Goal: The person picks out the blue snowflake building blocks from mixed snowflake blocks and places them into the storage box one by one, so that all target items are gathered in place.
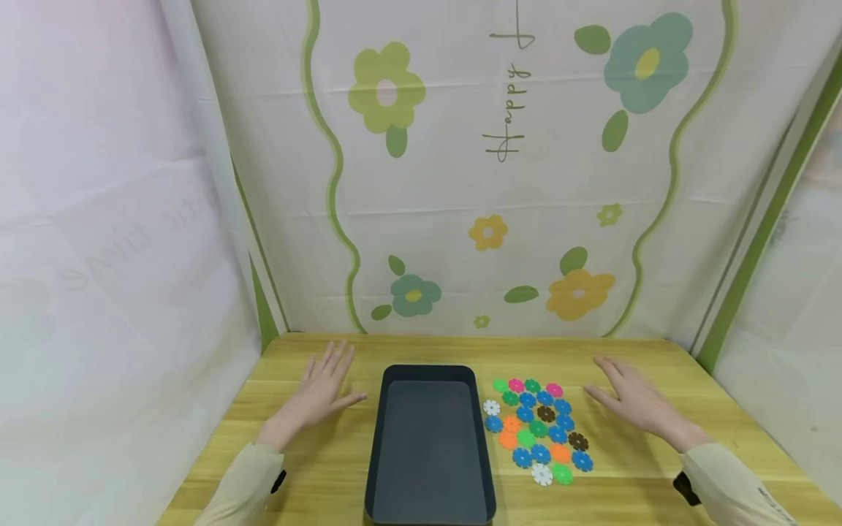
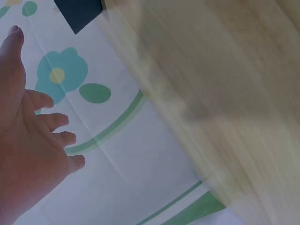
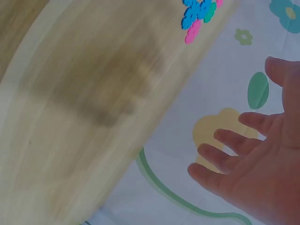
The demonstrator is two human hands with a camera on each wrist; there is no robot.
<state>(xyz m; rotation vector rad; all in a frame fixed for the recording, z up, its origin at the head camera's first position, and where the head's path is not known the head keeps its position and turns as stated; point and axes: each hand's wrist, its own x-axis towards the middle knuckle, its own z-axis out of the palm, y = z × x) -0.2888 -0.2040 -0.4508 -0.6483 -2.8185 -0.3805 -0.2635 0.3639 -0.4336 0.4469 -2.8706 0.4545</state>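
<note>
Flower cloth (image 1: 500,183) hangs all around a yellow wooden bench (image 1: 329,467). On the bench sits a dark tray (image 1: 430,446), near the middle, with nothing in it. Just to the right of the tray lies a bunch of little flower discs (image 1: 539,427) in blue, green, pink, orange, brown and white. They lie flat, close together, and none is in the tray.

The left hand (image 1: 322,394) is on the left of the tray, low over the bench. Its fingers (image 2: 54,121) are spread out and relaxed and hold nothing. The right hand (image 1: 631,402) is on the right of the discs, near them but not touching. Its fingers (image 3: 234,140) are spread and loose too, with nothing in them. I cannot tell if the palms touch the wood.

It looks like the very start: both hands wait, and no disc has been picked up. I think the next move needs the right hand to slide left to the nearest disc and pinch its thin edge, because the discs lie flat and packed tight.
</note>
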